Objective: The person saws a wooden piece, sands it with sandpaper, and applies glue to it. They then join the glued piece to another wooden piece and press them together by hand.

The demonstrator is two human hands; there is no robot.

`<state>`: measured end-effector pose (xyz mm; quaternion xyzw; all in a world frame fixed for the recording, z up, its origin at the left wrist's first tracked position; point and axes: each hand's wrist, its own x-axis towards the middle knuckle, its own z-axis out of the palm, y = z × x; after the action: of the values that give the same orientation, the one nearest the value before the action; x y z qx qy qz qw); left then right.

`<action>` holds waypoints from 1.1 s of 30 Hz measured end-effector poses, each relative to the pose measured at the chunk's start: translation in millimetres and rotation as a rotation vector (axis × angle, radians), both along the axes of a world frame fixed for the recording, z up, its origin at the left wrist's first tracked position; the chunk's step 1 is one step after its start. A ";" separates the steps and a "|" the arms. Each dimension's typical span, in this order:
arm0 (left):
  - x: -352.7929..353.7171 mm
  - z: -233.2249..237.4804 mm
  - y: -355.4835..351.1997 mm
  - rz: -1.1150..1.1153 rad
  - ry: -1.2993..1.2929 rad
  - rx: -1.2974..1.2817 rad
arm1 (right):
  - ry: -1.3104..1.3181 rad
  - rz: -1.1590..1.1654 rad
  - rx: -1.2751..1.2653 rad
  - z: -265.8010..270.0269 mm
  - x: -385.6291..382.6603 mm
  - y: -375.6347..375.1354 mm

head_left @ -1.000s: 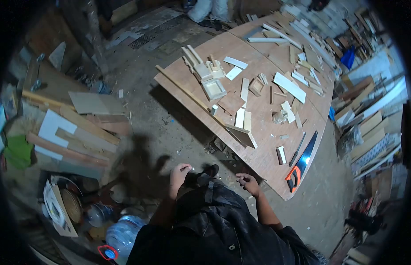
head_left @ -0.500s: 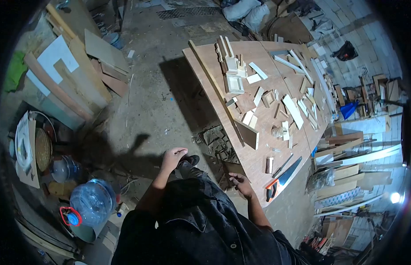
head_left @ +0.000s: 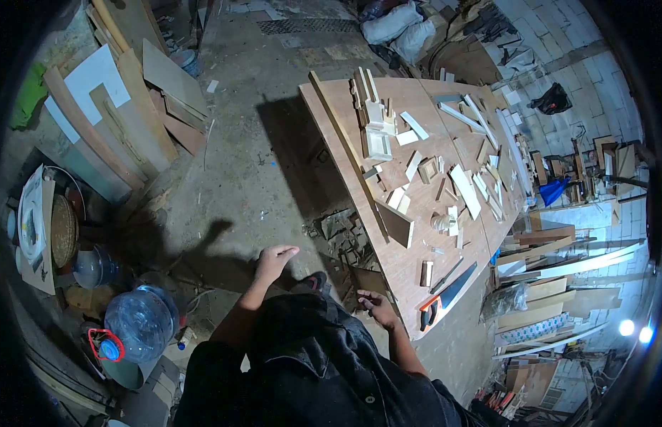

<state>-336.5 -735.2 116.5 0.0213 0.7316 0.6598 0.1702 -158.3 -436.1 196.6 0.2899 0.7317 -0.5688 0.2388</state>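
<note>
My left hand [head_left: 276, 262] hangs over the floor, left of the table and in front of my body. Its fingers are pressed together and point right; whatever they may hold is too small to make out. My right hand [head_left: 378, 307] is beside the near left edge of the wooden table [head_left: 409, 267], apart from it. Its fingers are loosely bent and spread, with nothing visible between them. Closest to it on the tabletop are a handsaw [head_left: 452, 293] with an orange and black handle, a dark slim tool [head_left: 447, 276] and a short wooden block [head_left: 426, 273].
Wood pieces, small frames [head_left: 377, 146] and a long strip [head_left: 336, 122] lie on the table. Large water bottles [head_left: 140, 324] stand at left, below leaning boards [head_left: 117, 132]. Stacked planks [head_left: 544, 292] line the right wall. Wood scraps [head_left: 338, 235] lie beneath the table.
The view has shifted slightly, so the table sits a little lower and further left. Both hands have moved slightly left and down in view. No object has been picked up or set down.
</note>
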 end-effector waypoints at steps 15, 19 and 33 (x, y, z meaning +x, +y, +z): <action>38.4 40.9 129.8 -0.331 0.010 0.126 | 0.210 -0.308 -0.022 16.0 59.0 34.6; 55.4 57.5 166.9 -0.387 0.082 0.110 | 0.239 -0.423 -0.057 25.2 92.3 52.7; 171.8 86.8 224.8 -0.662 -0.010 0.273 | 0.390 -0.325 -0.158 19.1 173.1 112.6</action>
<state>-164.7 -510.4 203.3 0.2764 0.5892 0.6609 0.3738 14.8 -323.5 215.6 0.2689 0.6609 -0.7003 0.0205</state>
